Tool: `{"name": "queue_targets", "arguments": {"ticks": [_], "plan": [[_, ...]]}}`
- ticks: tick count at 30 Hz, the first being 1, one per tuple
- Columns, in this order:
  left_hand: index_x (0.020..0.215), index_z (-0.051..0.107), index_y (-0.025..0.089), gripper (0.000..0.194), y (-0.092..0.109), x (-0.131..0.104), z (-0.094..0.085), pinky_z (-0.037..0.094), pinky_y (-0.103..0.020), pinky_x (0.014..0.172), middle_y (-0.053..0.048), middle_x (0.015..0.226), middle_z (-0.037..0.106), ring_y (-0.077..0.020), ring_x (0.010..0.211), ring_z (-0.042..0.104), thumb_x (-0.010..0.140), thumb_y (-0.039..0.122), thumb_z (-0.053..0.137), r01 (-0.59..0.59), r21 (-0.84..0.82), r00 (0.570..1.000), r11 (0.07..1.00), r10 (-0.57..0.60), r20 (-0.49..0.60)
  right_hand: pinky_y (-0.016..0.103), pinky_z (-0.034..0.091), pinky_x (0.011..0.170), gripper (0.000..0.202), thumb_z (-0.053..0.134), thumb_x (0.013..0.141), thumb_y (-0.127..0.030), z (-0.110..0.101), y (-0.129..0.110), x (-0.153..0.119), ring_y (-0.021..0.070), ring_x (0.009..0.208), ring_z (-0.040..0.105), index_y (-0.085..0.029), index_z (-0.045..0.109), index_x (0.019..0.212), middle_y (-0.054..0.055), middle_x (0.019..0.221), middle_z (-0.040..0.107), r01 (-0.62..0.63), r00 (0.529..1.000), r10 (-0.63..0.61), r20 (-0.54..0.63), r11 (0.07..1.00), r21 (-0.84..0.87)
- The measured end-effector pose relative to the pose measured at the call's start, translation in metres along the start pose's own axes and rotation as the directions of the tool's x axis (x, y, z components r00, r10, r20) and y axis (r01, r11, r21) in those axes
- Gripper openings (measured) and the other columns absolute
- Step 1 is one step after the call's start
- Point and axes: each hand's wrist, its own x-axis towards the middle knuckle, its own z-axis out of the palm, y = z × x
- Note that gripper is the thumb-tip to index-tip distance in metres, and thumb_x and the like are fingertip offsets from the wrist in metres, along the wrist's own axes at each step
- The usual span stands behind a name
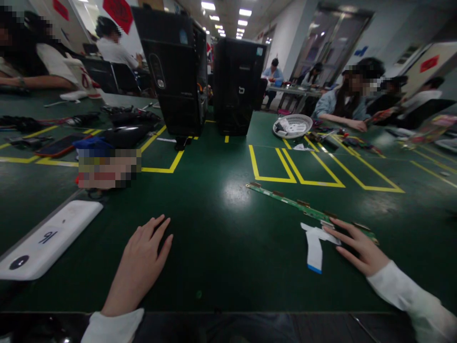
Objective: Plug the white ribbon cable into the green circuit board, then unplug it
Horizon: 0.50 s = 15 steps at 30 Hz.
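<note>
A long, narrow green circuit board [291, 202] lies slantwise on the green table, its right end partly behind my right hand [359, 245]. That hand is open, with fingertips resting at the board and at a white flat ribbon cable [314, 250] with a blue end. The cable is bent and lies in front of the board. My left hand [144, 257] lies palm down on the tabletop, fingers loosely stretched, with nothing in it. To its left is a white, rounded device [53, 238] with a dark oval spot and handwritten marks.
Two black computer towers [174, 81] stand at the back middle. A white basket [293, 126] holds small parts. Yellow tape [274, 180] marks rectangles on the table. Cables and a blue item [93, 144] lie to the left. Across the table at right sits a person [342, 102].
</note>
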Motion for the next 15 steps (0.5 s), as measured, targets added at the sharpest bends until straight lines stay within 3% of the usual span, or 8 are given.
{"name": "queue_targets", "arguments": {"ticks": [6, 11, 15], "plan": [[0.134, 0.054, 0.009, 0.060, -0.003, 0.000, 0.001, 0.039, -0.055, 0.107, -0.019, 0.139, 0.054, -0.0360, 0.129, 0.049, 0.097, 0.049, 0.028, -0.013, 0.013, 1.000, 1.000, 0.013, 0.012, 0.052, 0.035, 0.111, 0.048, 0.043, 0.091, -0.052, -0.020, 0.034, -0.058, 0.0335, 0.133, 0.044, -0.033, 0.060, 0.132, 0.015, 0.144, 0.045, -0.232, 0.972, 0.231, -0.048, 0.973, -0.014], [0.135, 0.053, 0.011, 0.058, -0.002, 0.000, 0.001, 0.039, -0.055, 0.108, -0.018, 0.139, 0.053, -0.0353, 0.129, 0.049, 0.097, 0.048, 0.029, -0.006, 0.019, 1.000, 1.000, 0.006, 0.011, 0.054, 0.042, 0.103, 0.046, 0.047, 0.089, -0.056, -0.034, 0.063, -0.097, 0.0355, 0.127, 0.050, -0.040, 0.061, 0.130, 0.016, 0.137, 0.051, -0.272, 0.959, 0.269, -0.092, 0.962, -0.025], [0.134, 0.053, 0.011, 0.058, -0.001, 0.000, 0.001, 0.038, -0.054, 0.108, -0.018, 0.139, 0.053, -0.0354, 0.130, 0.049, 0.097, 0.047, 0.029, -0.004, 0.024, 1.000, 1.000, 0.004, 0.004, 0.057, 0.044, 0.097, 0.043, 0.045, 0.090, -0.054, -0.040, 0.085, -0.119, 0.0361, 0.124, 0.051, -0.039, 0.065, 0.125, 0.020, 0.131, 0.056, -0.285, 0.953, 0.275, -0.129, 0.956, -0.067]]}}
